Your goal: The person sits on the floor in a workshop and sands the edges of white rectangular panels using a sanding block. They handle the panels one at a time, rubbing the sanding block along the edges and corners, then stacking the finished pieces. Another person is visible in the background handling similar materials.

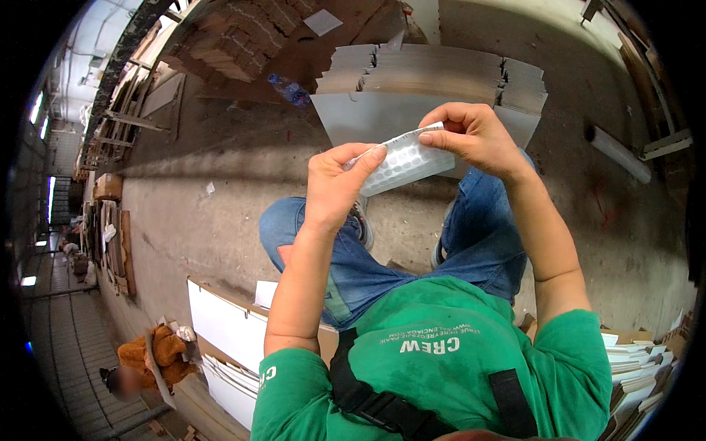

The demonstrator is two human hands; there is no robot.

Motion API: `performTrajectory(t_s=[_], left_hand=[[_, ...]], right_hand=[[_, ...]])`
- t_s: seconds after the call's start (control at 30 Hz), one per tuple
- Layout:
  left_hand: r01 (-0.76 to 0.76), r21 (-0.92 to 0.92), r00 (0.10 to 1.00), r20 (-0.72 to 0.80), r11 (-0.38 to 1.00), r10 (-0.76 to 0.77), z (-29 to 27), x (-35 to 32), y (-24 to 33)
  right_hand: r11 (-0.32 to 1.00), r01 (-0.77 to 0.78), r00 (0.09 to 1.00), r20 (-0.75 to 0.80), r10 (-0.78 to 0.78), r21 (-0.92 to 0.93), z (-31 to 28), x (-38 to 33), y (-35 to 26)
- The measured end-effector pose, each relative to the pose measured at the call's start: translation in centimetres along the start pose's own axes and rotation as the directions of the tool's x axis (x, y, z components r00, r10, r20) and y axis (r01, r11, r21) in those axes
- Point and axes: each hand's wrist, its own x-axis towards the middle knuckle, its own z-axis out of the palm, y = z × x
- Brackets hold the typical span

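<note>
Between my hands, above my knees, is a pale sheet of round dot stickers, its rows of light circles facing me. My left hand pinches its left end with the thumb on top. At the upper right corner, my right hand grips the top edge between thumb and fingers. That upper edge looks slightly bent or folded over. Just beyond the sheet stands a stack of grey-white cardboard panels, with a smooth panel face toward me. The sheet covers part of that face.
A plastic bottle lies left of the stack, and a cardboard tube lies to the right. White boards stand at my lower left; more cut panels are at lower right. Another person is far left.
</note>
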Motion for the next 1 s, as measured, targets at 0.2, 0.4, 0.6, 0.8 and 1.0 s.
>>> performTrajectory(t_s=[0.2,0.4,0.6,0.8,1.0], left_hand=[[0.112,-0.068,0.992,0.065,0.991,-0.108,-0.6,0.3,-0.3],[0.103,-0.22,0.987,0.141,0.97,-0.073,-1.4,0.2,-0.9],[0.1,-0.235,0.993,0.088,0.967,-0.081,-1.9,0.1,-1.5],[0.059,0.007,0.998,0.012,0.998,-0.06,-0.9,0.4,-2.5],[0.02,-0.098,0.996,0.084,0.995,-0.012,0.1,0.5,-3.4]], right_hand=[[0.999,0.039,0.998,0.04,-0.038,-0.038,-0.6,-0.3,1.3],[1.0,0.025,0.998,-0.05,-0.026,-0.019,-1.1,-0.6,2.5],[1.0,-0.017,0.998,-0.059,0.017,0.0,-1.2,-0.2,2.5],[0.664,0.287,0.864,-0.112,-0.491,-0.69,1.0,0.7,1.6],[0.446,0.524,0.803,0.246,-0.542,-0.726,4.8,1.8,1.5]])
